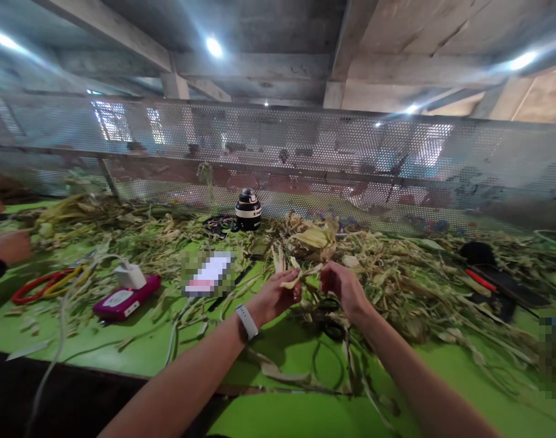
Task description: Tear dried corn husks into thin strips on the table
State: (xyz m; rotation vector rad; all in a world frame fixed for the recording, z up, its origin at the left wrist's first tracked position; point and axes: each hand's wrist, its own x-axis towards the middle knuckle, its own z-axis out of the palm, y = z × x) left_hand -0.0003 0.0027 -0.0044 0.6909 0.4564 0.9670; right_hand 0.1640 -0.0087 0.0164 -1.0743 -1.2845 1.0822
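Note:
My left hand (278, 297), with a white band on its wrist, is closed around a pale dried husk strip (291, 282). A part of the strip curls out over the fingers. Close by on the right, my right hand (346, 287) has its fingers bent together at a thin pale end, which looks like part of the same husk piece; the fingertips are partly hidden. Just beyond the hands lies a larger yellowish husk bundle (315, 237). Black loops like scissor handles (333, 330) lie on the green table (287, 353) between my forearms.
Loose dried husks (406, 280) cover the table's back and right. To the left are a phone (209, 272), a magenta power block (127, 302) with white charger (130, 275), and red-handled scissors (38, 289). A black jar (248, 211) stands before a perforated metal screen (278, 140). Another person's arm (8, 246) reaches in.

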